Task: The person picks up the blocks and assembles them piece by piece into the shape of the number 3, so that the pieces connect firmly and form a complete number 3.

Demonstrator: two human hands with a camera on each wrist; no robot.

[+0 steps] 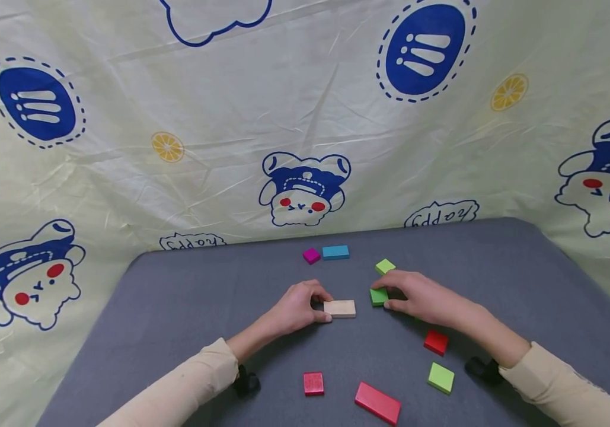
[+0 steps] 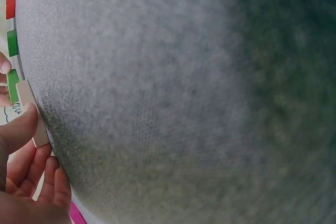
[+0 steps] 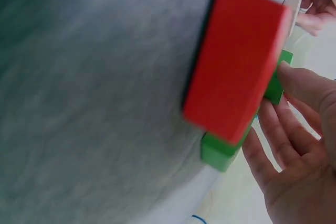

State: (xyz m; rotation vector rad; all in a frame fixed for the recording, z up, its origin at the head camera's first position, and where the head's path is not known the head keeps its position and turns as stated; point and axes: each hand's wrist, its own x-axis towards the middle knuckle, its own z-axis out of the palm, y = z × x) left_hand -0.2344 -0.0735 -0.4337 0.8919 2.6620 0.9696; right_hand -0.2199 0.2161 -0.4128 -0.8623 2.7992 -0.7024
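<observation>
My left hand pinches the left end of a pale wooden block between thumb and fingers, near the middle of the table. To its right, my right hand holds a green block by its right side. A gap separates the two blocks. In the left wrist view the thumb lies on the face of the wooden block, with fingers beneath it. The right wrist view has the held green block between thumb and fingers, partly covered by the thumb.
Behind the hands lie a magenta block, a blue block and a light green block. Nearer me are a small red block, a long red block, another red block and a lime block. A printed cloth hangs behind the grey table.
</observation>
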